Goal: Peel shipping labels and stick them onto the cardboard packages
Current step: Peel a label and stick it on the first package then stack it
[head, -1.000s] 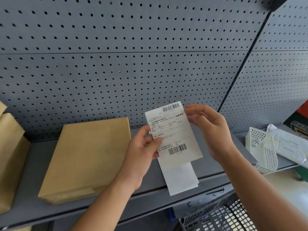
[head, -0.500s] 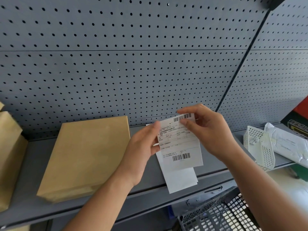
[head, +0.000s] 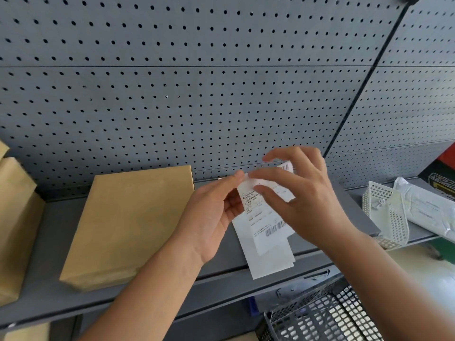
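A white shipping label (head: pixel 264 219) with barcodes hangs in front of the grey shelf (head: pixel 49 242), its blank backing sheet (head: pixel 270 262) showing below it. My left hand (head: pixel 211 217) pinches the sheet's upper left edge. My right hand (head: pixel 300 195) pinches the label's top edge, fingers curled over it and hiding its upper part. A flat brown cardboard package (head: pixel 128 225) lies on the shelf to the left of my hands. Another brown package (head: pixel 14 217) stands at the far left.
A grey pegboard wall (head: pixel 197 94) backs the shelf. A white perforated basket (head: pixel 386 212) and a grey plastic mailer (head: pixel 428 205) sit on the shelf at right. A dark mesh basket (head: pixel 320 313) stands below the shelf edge.
My right hand has moved leftward across the label's top and taken hold of it. The label has tilted and dropped lower, with its top now covered by my fingers.
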